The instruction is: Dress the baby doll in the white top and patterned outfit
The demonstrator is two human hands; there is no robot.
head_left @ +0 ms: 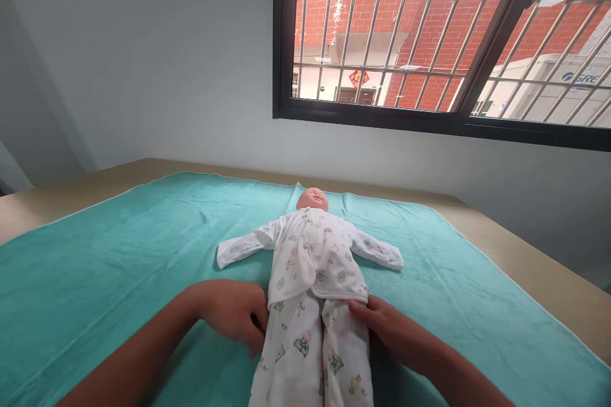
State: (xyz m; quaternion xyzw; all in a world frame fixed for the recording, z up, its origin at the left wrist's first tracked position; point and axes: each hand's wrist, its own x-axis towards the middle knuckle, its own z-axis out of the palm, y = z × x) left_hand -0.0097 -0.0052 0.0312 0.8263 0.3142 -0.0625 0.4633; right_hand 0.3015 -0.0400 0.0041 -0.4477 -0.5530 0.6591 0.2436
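Note:
A baby doll (312, 198) lies on its back on a teal towel (119, 267), head toward the window. It wears a white printed top (315, 254) with sleeves spread out and matching white trousers (310, 356). My left hand (236, 310) rests at the doll's left hip, fingers curled onto the trouser waist. My right hand (382, 321) presses at the other hip, fingertips pinching the fabric where the top's hem meets the trousers.
The towel covers a beige table (525, 254) that stands against a pale wall. A barred window (429, 32) with a black frame looks out on a red brick building.

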